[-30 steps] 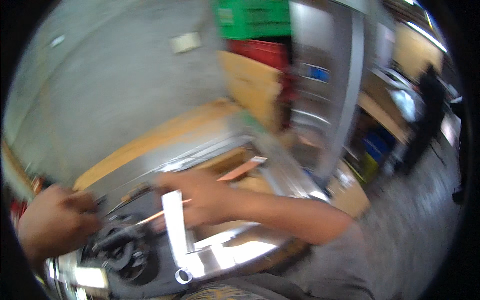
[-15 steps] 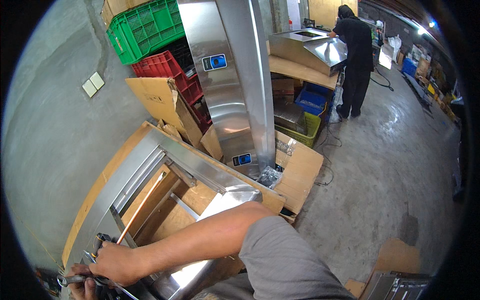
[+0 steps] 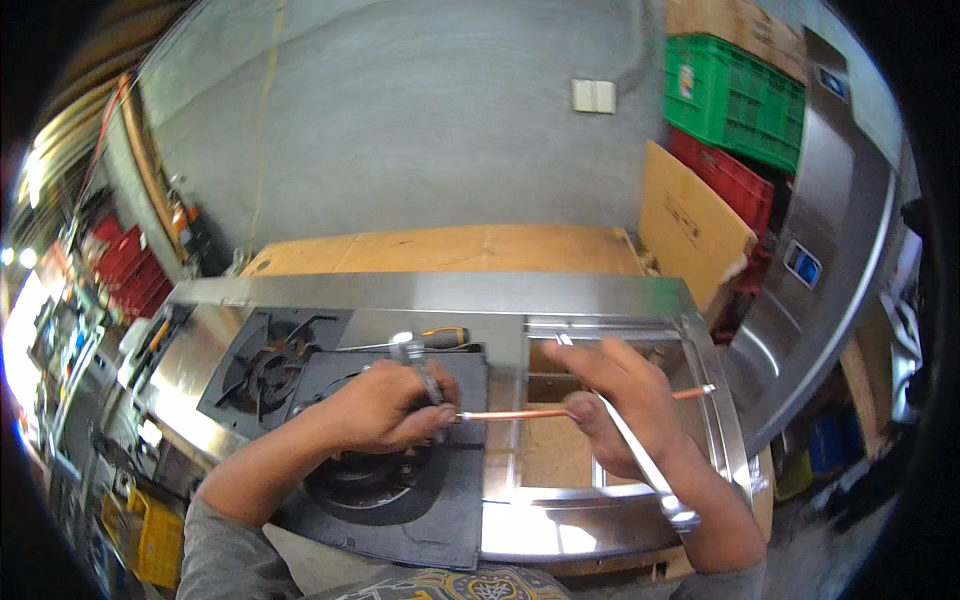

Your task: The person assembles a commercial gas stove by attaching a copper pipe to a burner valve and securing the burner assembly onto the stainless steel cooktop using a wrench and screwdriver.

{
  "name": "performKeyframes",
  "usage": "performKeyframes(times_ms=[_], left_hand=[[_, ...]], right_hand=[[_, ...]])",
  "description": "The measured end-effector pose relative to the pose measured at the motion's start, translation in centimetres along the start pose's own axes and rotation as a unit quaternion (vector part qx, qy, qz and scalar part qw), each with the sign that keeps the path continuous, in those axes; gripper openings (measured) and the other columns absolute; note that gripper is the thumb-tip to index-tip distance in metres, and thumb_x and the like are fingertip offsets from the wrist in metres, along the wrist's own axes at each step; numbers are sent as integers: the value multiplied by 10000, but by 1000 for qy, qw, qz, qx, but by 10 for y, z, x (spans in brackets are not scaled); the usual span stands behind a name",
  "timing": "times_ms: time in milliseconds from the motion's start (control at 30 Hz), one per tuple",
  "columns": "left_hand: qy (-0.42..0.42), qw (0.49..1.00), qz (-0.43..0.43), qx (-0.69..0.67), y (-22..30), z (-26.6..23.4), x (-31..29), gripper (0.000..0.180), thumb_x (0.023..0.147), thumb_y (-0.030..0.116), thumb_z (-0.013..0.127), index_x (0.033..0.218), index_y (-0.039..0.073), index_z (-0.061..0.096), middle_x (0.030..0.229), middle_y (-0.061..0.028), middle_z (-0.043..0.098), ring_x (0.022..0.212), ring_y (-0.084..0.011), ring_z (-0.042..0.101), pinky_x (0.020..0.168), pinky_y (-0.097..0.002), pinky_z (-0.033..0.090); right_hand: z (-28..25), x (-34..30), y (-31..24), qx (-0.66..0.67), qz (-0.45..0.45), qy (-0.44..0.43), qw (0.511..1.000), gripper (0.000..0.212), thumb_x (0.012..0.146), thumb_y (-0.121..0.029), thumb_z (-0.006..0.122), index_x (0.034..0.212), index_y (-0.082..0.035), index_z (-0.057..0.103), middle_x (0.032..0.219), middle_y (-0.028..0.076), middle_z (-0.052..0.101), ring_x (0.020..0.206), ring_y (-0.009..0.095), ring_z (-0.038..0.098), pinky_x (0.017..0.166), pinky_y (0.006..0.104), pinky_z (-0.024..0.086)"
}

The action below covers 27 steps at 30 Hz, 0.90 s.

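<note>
My left hand (image 3: 395, 405) is closed around a metal wrench (image 3: 407, 348), whose head sticks up above the fingers. Beside that fist lies the end fitting of a thin copper tube (image 3: 515, 414), which runs rightward past my other hand to a second fitting. My right hand (image 3: 630, 400) has a long silver wrench (image 3: 640, 455) slanting across its palm, and the thumb and fingers are curled at the tube. Both hands are above a stainless steel countertop (image 3: 430, 293) with a rectangular opening at right and a black gas burner (image 3: 375, 490) at left.
Behind the left hand lies a screwdriver (image 3: 445, 338) with a black and orange handle. A second burner (image 3: 275, 375) is farther left. Wooden board (image 3: 450, 248) edges the grey wall. Cardboard (image 3: 690, 215), a green crate (image 3: 735, 100) and a tall steel panel (image 3: 815, 220) stand at right.
My view has swung left, from the workshop floor and another person to the countertop and wall. The hands, close together before, are now apart, with the copper tube lying crosswise between them.
</note>
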<state>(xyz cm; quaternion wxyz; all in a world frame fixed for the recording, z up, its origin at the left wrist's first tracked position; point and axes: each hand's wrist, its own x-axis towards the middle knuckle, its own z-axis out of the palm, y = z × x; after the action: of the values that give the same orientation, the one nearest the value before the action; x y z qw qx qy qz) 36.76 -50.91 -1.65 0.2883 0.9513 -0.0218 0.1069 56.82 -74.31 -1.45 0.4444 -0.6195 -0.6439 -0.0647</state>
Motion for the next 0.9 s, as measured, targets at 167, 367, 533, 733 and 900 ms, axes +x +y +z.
performKeyframes(times_ms=[167, 367, 533, 733, 900], left_hand=[[10, 1000, 16, -5, 3, 1, -4, 242, 962, 275, 613, 1048, 50, 609, 885, -179, 648, 865, -388, 648, 776, -464, 519], [20, 997, 67, 31, 2, 2, -1, 184, 969, 237, 643, 991, 56, 618, 927, -125, 659, 852, -329, 670, 753, -414, 544], [46, 991, 111, 56, -11, 7, -9, 227, 959, 279, 644, 978, 55, 613, 917, -137, 643, 857, -358, 655, 766, -443, 539], [55, 992, 105, 52, -7, 8, -4, 201, 909, 258, 655, 896, 64, 603, 861, -130, 600, 819, -364, 624, 725, -448, 521], [71, 990, 120, 34, -9, 8, -7, 196, 899, 244, 663, 915, 57, 607, 868, -135, 607, 824, -366, 626, 732, -444, 522]], right_hand=[[8, 5, -19, 96, 14, -118, 988, 247, 931, -272, 705, 1023, -44, 729, 786, 147, 651, 695, 307, 667, 641, 376, 524], [36, 6, -31, 26, -16, -185, 982, 223, 858, -231, 752, 998, -58, 731, 912, 132, 719, 788, 292, 714, 725, 371, 567], [59, -2, -40, -46, -68, -227, 971, 194, 927, -245, 643, 912, -52, 653, 849, 158, 677, 767, 354, 683, 694, 458, 560], [94, -12, -26, -149, -123, -237, 952, 172, 914, -205, 603, 873, -38, 589, 812, 138, 629, 736, 337, 689, 652, 448, 558], [84, -12, -36, -145, -152, -224, 952, 144, 882, -167, 599, 897, -24, 585, 796, 121, 611, 705, 318, 675, 617, 427, 544]])
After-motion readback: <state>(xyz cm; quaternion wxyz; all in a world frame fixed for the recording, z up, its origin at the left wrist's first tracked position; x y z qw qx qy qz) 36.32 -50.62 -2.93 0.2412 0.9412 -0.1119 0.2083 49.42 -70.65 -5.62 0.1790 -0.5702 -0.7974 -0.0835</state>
